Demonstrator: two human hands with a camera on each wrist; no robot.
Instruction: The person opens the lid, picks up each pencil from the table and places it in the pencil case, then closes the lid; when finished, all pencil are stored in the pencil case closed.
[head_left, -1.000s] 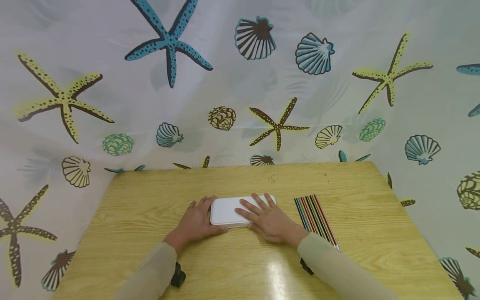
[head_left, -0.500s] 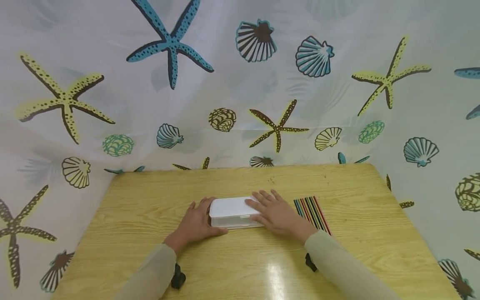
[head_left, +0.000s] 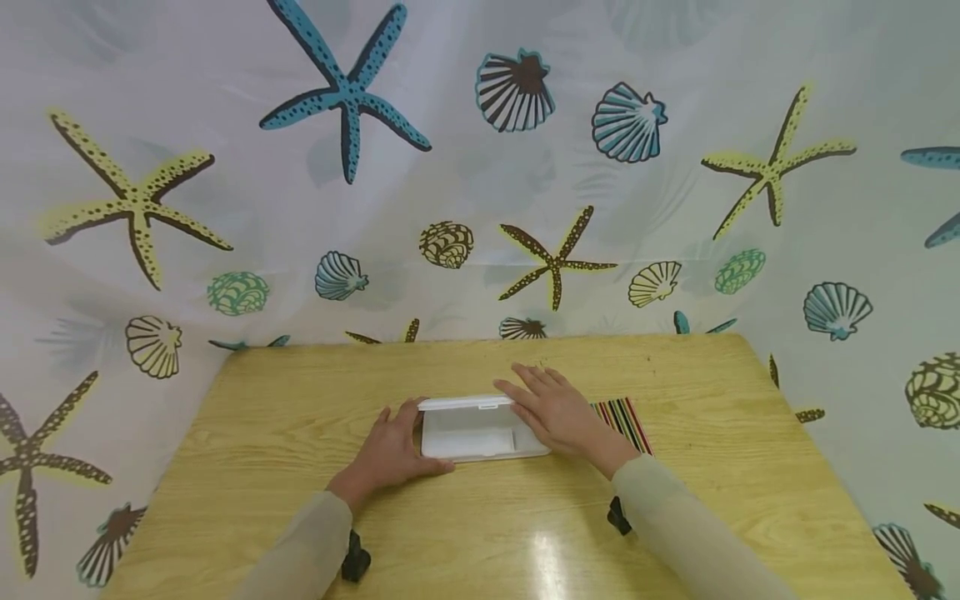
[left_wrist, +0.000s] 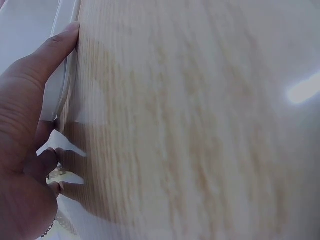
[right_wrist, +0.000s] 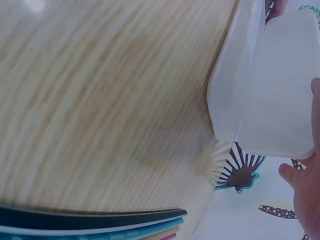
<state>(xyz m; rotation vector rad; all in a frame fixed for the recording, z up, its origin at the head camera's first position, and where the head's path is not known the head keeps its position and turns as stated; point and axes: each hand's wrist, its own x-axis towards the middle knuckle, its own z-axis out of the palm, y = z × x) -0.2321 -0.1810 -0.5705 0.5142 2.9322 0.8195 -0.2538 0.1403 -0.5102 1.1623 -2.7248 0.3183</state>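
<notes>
A white plastic pencil case (head_left: 480, 457) lies on the wooden table, its hinged lid (head_left: 457, 403) raised at the back. Its pale inside and a low divider show in the head view. My left hand (head_left: 390, 446) grips the case's left end, thumb along the front and fingers behind; the left wrist view shows the thumb on the case's edge (left_wrist: 65, 20). At the right end, my right hand (head_left: 566, 417) touches the lid with outstretched fingers. In the right wrist view that hand (right_wrist: 307, 200) is partly cut off beside the lid (right_wrist: 280, 90).
Several colored pencils (head_left: 622, 417) lie side by side right of the case, partly behind my right hand and forearm. The wooden table (head_left: 465, 533) ends at a hanging cloth (head_left: 450, 183) printed with shells and starfish, which surrounds its back and sides.
The pencil case's lid has swung up and back, showing the inside. My right hand has moved right and slightly away from me with it; my left hand has stayed on the left end.
</notes>
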